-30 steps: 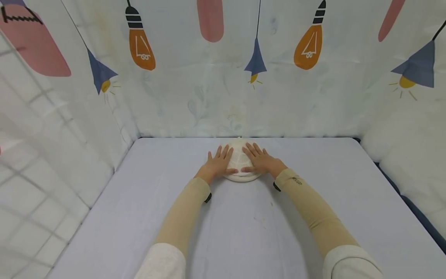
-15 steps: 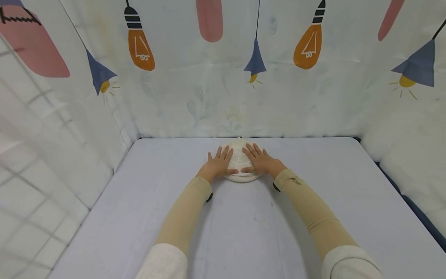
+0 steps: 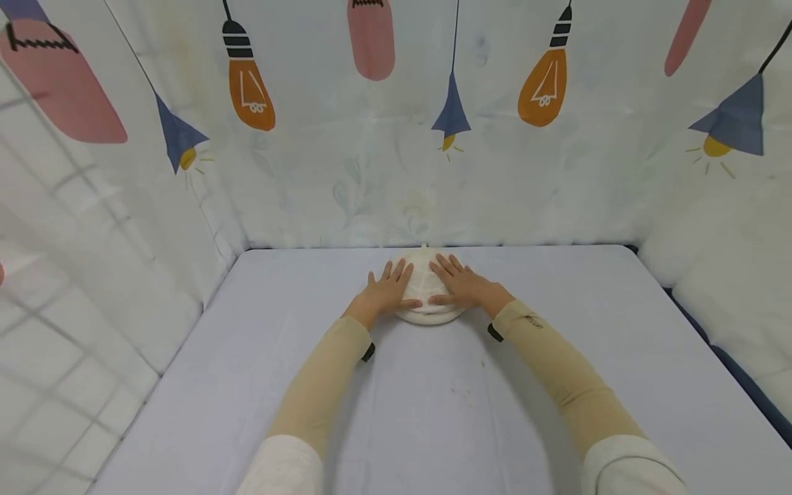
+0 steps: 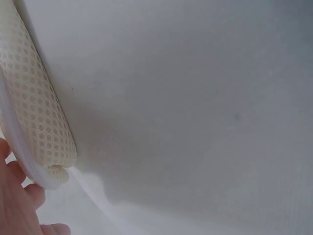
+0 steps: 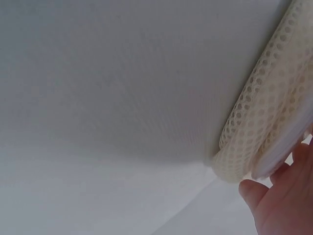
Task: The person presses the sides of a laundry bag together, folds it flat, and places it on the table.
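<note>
A round cream mesh laundry bag lies flat near the far edge of the table. My left hand rests on its left side, fingers spread and straight. On the opposite side my right hand lies on the bag in the same way, the thumbs pointing toward each other across the near part. In the left wrist view the bag shows holed mesh and a smooth pale band by the fingers. The right wrist view shows the bag's thick rolled edge beside the thumb.
The white-covered table reaches to a patterned fabric wall right behind the bag. More fabric closes off the left side and the right side. Small specks mark the cover.
Both hands keep their places on the bag, which has not visibly moved. Only the head view has shifted a little, and the sleeves have moved slightly.
</note>
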`<state>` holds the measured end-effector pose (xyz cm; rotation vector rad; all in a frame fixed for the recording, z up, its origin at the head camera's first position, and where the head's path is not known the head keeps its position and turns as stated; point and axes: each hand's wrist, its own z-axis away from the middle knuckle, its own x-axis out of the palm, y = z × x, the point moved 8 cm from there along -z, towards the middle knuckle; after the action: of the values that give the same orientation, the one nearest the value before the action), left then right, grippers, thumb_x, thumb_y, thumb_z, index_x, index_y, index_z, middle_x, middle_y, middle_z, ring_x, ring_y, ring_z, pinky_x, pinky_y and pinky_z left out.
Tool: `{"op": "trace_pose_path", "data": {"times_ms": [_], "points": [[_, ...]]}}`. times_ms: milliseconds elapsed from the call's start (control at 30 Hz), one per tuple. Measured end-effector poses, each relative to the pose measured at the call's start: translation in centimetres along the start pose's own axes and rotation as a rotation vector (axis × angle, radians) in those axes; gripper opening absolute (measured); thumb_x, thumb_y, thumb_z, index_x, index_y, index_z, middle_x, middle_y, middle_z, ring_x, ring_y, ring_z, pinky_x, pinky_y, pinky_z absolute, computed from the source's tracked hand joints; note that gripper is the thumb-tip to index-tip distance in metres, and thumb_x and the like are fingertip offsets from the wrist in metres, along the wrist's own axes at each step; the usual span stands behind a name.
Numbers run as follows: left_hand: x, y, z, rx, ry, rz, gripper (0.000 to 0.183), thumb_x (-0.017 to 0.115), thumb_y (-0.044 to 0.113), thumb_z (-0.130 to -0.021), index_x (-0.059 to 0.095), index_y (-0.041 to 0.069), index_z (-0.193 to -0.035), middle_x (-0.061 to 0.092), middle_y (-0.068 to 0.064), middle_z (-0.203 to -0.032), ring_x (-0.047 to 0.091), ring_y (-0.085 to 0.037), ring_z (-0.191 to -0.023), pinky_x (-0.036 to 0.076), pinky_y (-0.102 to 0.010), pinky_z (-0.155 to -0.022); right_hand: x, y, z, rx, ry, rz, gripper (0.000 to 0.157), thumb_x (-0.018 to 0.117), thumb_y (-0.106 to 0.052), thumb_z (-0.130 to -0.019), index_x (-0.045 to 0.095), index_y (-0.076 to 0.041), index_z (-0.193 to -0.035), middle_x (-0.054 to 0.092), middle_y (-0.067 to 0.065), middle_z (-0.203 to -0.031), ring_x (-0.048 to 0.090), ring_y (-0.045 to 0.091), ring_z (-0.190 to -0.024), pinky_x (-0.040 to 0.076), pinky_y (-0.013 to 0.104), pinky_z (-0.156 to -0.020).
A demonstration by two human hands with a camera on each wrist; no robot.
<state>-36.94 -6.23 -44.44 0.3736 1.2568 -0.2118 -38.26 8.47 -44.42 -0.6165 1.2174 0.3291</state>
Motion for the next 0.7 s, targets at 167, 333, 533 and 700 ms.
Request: {"op": "trace_pose_path", "data": {"times_ms": [167, 333, 533, 700], "points": [[0.1, -0.1, 0.1, 0.013, 0.016, 0.007, 0.096, 0.053, 0.060, -0.101, 0.002, 0.010, -0.166, -0.007, -0.013, -0.171, -0.006, -0.038, -0.155, 0.007, -0.070, -0.118, -0.8, 0.1, 0.1, -0.017, 0.018, -0.045, 0.087, 0.050, -0.050, -0.107, 0.004, -0.002, -0.164, -0.007, 0.019, -0.169, -0.007, 0.041, -0.154, 0.009, 0.062, -0.122], [0.3, 0.1, 0.1, 0.021, 0.029, 0.004, 0.098, 0.054, 0.060, -0.100, 0.002, 0.010, -0.166, -0.007, -0.013, -0.171, -0.006, -0.039, -0.155, 0.008, -0.071, -0.118, -1.1, 0.9, 0.2, 0.002, 0.021, -0.036, 0.088, 0.050, -0.049, -0.107, 0.002, -0.001, -0.163, -0.006, 0.019, -0.170, -0.005, 0.039, -0.155, 0.008, 0.057, -0.123], [0.6, 0.0, 0.1, 0.016, 0.035, -0.018, 0.099, 0.054, 0.061, -0.099, 0.001, 0.010, -0.166, -0.007, -0.013, -0.171, -0.005, -0.039, -0.155, 0.010, -0.071, -0.118, -0.9, 1.0, 0.0, -0.002, -0.012, -0.048, 0.092, 0.051, -0.050, -0.106, 0.000, 0.000, -0.163, -0.006, 0.020, -0.170, -0.005, 0.039, -0.155, 0.007, 0.055, -0.124], [0.6, -0.1, 0.2, 0.018, 0.034, -0.014, 0.098, 0.054, 0.060, -0.099, 0.002, 0.009, -0.165, -0.006, -0.014, -0.171, -0.004, -0.039, -0.155, 0.010, -0.071, -0.117, -0.8, 0.9, -0.2, 0.009, -0.038, -0.035, 0.092, 0.051, -0.051, -0.106, -0.001, 0.001, -0.163, -0.005, 0.020, -0.170, -0.003, 0.039, -0.155, 0.007, 0.056, -0.124]]}}
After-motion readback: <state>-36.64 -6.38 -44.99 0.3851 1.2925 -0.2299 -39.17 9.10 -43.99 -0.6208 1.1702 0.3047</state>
